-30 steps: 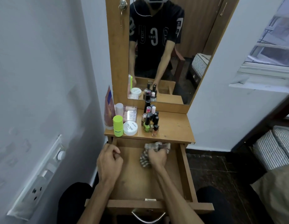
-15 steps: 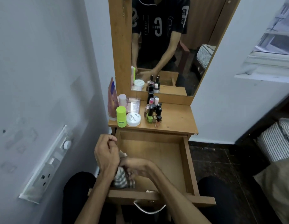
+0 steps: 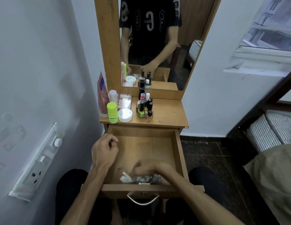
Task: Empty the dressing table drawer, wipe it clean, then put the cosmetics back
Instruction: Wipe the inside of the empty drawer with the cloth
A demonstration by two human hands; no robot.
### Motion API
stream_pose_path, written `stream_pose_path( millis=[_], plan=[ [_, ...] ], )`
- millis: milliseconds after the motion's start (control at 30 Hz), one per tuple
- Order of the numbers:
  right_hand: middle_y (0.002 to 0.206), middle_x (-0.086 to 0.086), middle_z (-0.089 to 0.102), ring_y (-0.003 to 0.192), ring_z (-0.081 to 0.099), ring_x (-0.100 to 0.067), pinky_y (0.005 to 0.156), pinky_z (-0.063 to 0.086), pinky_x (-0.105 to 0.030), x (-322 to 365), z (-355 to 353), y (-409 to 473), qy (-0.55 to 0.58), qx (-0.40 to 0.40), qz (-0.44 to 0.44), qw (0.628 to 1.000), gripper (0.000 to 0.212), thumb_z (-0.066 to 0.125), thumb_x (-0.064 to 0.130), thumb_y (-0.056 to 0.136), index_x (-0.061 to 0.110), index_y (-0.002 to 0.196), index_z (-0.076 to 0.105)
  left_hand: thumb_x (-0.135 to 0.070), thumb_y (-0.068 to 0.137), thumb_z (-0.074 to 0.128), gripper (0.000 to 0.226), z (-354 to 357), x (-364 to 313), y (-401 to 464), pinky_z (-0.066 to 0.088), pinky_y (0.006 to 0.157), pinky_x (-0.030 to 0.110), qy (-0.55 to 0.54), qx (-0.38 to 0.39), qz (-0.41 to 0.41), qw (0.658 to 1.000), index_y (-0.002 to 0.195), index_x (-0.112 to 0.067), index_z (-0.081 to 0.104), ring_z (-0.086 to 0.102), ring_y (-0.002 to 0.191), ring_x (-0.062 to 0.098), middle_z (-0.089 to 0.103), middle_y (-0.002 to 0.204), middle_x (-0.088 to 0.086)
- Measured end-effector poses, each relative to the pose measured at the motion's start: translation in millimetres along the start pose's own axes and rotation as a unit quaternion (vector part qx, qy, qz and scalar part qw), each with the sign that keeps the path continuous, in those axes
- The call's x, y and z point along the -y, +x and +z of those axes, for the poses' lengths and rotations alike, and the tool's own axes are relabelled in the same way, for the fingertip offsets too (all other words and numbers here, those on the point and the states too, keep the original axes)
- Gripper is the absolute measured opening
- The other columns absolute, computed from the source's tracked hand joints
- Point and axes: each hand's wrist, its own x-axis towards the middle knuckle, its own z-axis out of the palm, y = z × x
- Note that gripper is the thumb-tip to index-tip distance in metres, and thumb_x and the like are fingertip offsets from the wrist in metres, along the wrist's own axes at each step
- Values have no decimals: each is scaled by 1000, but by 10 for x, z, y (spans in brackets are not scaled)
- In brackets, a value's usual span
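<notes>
Here the right hand (image 3: 146, 168), blurred, presses a cloth (image 3: 141, 178) on the near floor of the open drawer (image 3: 179, 153); its grip cannot be told. The left hand (image 3: 105, 151) hangs loosely curled, empty. Cosmetics (image 3: 144, 108) wait on the desk (image 3: 169, 114). Sweep into corners.

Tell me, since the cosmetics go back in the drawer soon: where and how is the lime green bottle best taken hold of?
Grip the lime green bottle round its upright cylindrical body, probably coming from the front, the drawer side. It stands at the tabletop's front left corner; the white round jar sits close on its right and a tube behind, so front and top are free.
</notes>
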Motion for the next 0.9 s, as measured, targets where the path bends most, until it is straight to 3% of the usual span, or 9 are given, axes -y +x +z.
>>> stream_pose_path(
  millis=[100, 233, 333, 400, 467, 567, 733, 800, 900],
  plan=[
    [132, -9, 68, 115, 62, -27, 92, 51, -37, -415, -125, -223, -39, 14, 30, 999, 39, 55, 31, 92, 12, 122, 71, 4, 78, 67, 20, 0, 17, 4, 52, 67, 36, 15, 3, 3, 1000, 78, -16, 71, 61, 70, 22, 70, 84, -6],
    [133, -2, 66, 119, 61, -26, 99, 52, -40, -658, -246, -422, -64, 29, 46, 996, 32, 60, 31, 96, 22, 125, 71, 3, 78, 68, 20, 37, 14, 1, 50, 65, 34, 33, 15, 13, 999, 77, -17, 70, 60, 68, 20, 68, 81, -7],
    [121, -4, 72, 108, 66, -26, 82, 53, -34, -618, -240, -355, -124, 10, 43, 991, 28, 68, 26, 92, 16, 117, 76, 3, 78, 68, 21, 43, 5, -32, 51, 65, 34, 35, 22, 19, 999, 77, -18, 69, 59, 66, 19, 68, 80, -6],
    [112, -6, 73, 101, 68, -26, 85, 59, -35, -556, -268, -305, -183, -33, 35, 982, 23, 76, 26, 89, 13, 109, 77, 3, 78, 68, 21, 26, -3, -49, 52, 65, 34, 37, 25, 31, 999, 77, -18, 69, 59, 66, 18, 68, 80, -6],
    [108, -9, 71, 99, 68, -26, 86, 60, -39, -490, -349, -258, -277, -139, 1, 951, 25, 80, 27, 88, 11, 107, 73, 3, 78, 68, 20, 20, -11, -39, 53, 66, 36, 42, 30, 40, 998, 78, -17, 69, 60, 67, 18, 69, 82, -5],
    [117, -13, 66, 110, 61, -30, 90, 54, -44, -447, -540, -112, -439, -260, -47, 859, 34, 80, 31, 86, 10, 110, 71, 3, 78, 68, 20, 30, -36, -38, 53, 65, 35, 53, 46, 58, 996, 78, -17, 68, 59, 68, 17, 69, 83, -5],
    [143, -13, 52, 133, 45, -32, 102, 44, -48, -722, -637, -22, -509, -233, 71, 825, 53, 59, 45, 99, 11, 139, 57, 5, 77, 69, 20, 19, -27, -60, 51, 63, 33, 49, 48, 53, 996, 76, -16, 68, 58, 67, 17, 67, 78, -6],
    [139, -15, 53, 128, 48, -33, 98, 46, -46, -768, -523, -20, -522, -230, 103, 815, 48, 54, 39, 102, 10, 140, 56, 5, 76, 69, 21, -4, -18, -45, 49, 63, 31, 44, 40, 45, 997, 75, -16, 68, 57, 66, 16, 67, 78, -6],
    [117, -13, 63, 106, 61, -28, 90, 53, -39, -701, -234, -30, -493, -153, 139, 845, 31, 58, 29, 103, 8, 124, 65, 5, 76, 68, 21, 5, -6, -39, 44, 63, 28, 36, 27, 34, 998, 75, -16, 68, 56, 65, 14, 67, 78, -7]
  ],
)
